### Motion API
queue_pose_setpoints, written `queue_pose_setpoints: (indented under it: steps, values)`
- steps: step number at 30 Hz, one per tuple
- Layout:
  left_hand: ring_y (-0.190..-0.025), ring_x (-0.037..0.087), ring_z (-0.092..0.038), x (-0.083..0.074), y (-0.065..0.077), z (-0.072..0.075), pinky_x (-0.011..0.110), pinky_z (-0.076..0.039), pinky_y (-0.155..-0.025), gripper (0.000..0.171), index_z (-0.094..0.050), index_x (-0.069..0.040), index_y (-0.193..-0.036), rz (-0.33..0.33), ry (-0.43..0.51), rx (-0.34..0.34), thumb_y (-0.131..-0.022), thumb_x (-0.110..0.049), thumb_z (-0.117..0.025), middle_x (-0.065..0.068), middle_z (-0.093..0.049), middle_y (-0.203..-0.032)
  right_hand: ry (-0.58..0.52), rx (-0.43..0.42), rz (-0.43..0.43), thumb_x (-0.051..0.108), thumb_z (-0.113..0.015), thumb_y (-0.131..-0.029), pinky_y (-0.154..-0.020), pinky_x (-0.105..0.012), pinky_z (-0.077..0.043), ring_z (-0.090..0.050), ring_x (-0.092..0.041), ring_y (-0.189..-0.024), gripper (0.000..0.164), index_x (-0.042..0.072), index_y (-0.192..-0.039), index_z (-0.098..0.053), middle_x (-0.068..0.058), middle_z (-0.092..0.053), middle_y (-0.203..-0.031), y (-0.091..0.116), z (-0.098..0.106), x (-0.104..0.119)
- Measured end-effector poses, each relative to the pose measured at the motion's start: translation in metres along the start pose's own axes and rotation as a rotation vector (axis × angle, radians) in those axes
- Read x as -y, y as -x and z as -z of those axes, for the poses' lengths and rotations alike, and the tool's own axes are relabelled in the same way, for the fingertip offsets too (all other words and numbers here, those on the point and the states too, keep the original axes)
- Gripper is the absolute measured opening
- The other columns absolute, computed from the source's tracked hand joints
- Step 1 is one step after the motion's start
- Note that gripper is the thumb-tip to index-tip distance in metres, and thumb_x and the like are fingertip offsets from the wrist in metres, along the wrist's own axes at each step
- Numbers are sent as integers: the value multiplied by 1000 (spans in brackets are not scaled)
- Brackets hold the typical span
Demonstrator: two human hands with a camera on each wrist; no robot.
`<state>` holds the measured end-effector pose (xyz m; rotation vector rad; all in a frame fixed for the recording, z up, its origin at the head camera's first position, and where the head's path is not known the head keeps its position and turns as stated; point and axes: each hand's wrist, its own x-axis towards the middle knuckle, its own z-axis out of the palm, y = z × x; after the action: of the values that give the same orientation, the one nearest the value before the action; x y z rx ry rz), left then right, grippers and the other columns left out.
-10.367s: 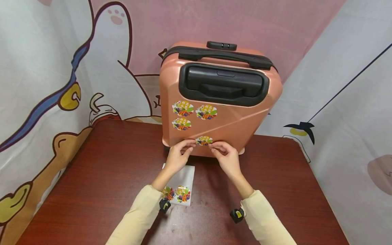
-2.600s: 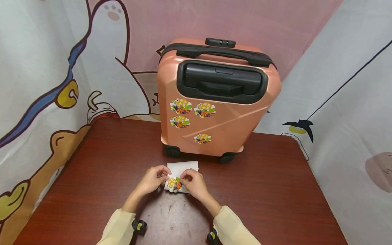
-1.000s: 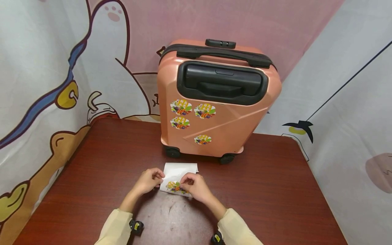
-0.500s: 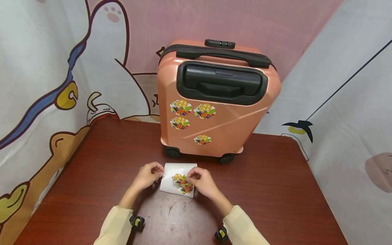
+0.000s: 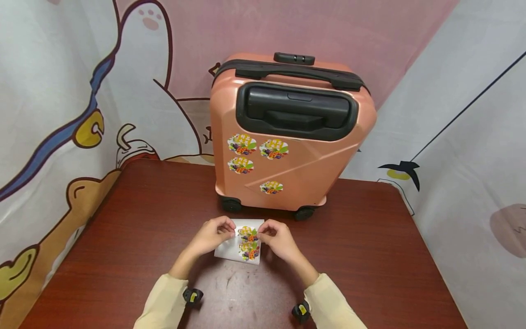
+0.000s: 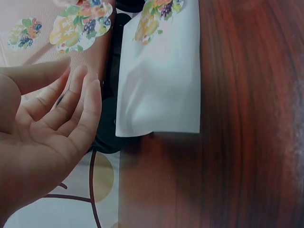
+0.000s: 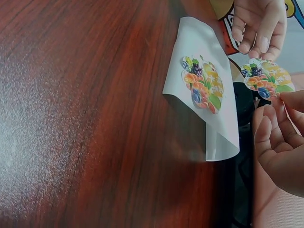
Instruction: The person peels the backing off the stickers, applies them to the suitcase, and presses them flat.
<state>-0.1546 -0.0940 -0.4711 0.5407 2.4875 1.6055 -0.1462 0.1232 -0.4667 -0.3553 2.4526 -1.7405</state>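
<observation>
In the head view, my right hand (image 5: 281,240) pinches the right edge of a peeled fruit-print sticker (image 5: 248,233) between thumb and fingertips. My left hand (image 5: 211,235) is at the sticker's left side, thumb and fingers slightly bent; the left wrist view shows its fingertips (image 6: 92,88) just short of the sticker (image 6: 80,28). Below lies a white backing sheet (image 5: 228,250), curled at one end, with another fruit sticker (image 7: 203,85) on it. A pink-orange suitcase (image 5: 312,169) stands upright behind, bearing several similar stickers, among them a lower one (image 5: 271,187).
The suitcase rests with black wheels (image 5: 305,213) on a reddish-brown wooden table (image 5: 361,256). Its black handle recess (image 5: 297,112) faces me. Printed cartoon curtains (image 5: 156,82) close off the back and both sides.
Earlier both hands held a sticker at the suitcase's lower front; it now sticks there. Since then my right hand has peeled another from the sheet, and my left hand has moved from the sheet towards it.
</observation>
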Motion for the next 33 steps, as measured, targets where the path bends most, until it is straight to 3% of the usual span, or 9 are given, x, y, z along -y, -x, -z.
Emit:
queue_pose_setpoints:
  steps: [7,10,15,18,21,25,33]
  values:
    - [-73,16,-57,-4,-2,-7,26,-48,-64,5,-60,1,-84,-24,5,-17,-81,-2,-64,5,-62,-78,-8,2,-4,-11,-62,-76,-56,-40,-51,-54,-18,-60,6,-7,-79,-60,-19,-61,-73,6,4,25]
    - [-71,14,-56,-3,-3,-10,24,-47,-62,5,-60,0,-82,-27,-8,-38,-81,-2,-65,3,-61,-76,-12,-5,6,-11,-62,-76,-56,-41,-50,-55,-20,-60,5,-8,-78,-59,-19,-60,-71,8,6,32]
    - [-69,12,-55,-6,-5,-15,24,-46,-61,6,-60,-2,-79,-40,-20,-73,-80,-2,-66,1,-60,-73,-28,-25,0,-11,-62,-76,-54,-34,-50,-54,-20,-59,6,-7,-77,-58,-23,-59,-71,7,8,33]
    - [-69,13,-56,-10,-7,-17,24,-46,-61,7,-60,-5,-78,-49,-25,-98,-79,-3,-67,1,-61,-73,-36,-35,-5,-11,-63,-76,-53,-32,-49,-56,-29,-60,6,-8,-77,-58,-25,-59,-72,7,9,34]
    - [-69,13,-57,-14,-9,-19,24,-46,-61,9,-60,-7,-77,-34,-26,-122,-79,-4,-68,0,-61,-72,-32,-56,-3,-12,-63,-75,-51,-27,-48,-55,-29,-59,6,-9,-77,-58,-24,-59,-71,7,11,36]
    - [-69,13,-57,-21,-12,-22,23,-46,-61,10,-59,-8,-77,-14,-33,-147,-79,-3,-68,-1,-60,-72,-22,-95,9,-13,-63,-74,-49,-19,-43,-51,-16,-56,6,-11,-77,-58,-21,-58,-68,8,13,38]
    - [-67,12,-56,-28,-19,-30,23,-46,-60,11,-59,-8,-76,-23,-10,-187,-78,-2,-68,-1,-59,-71,-39,-145,13,-12,-64,-74,-48,-18,-39,-46,-8,-53,7,-11,-76,-57,-16,-54,-63,8,19,37]
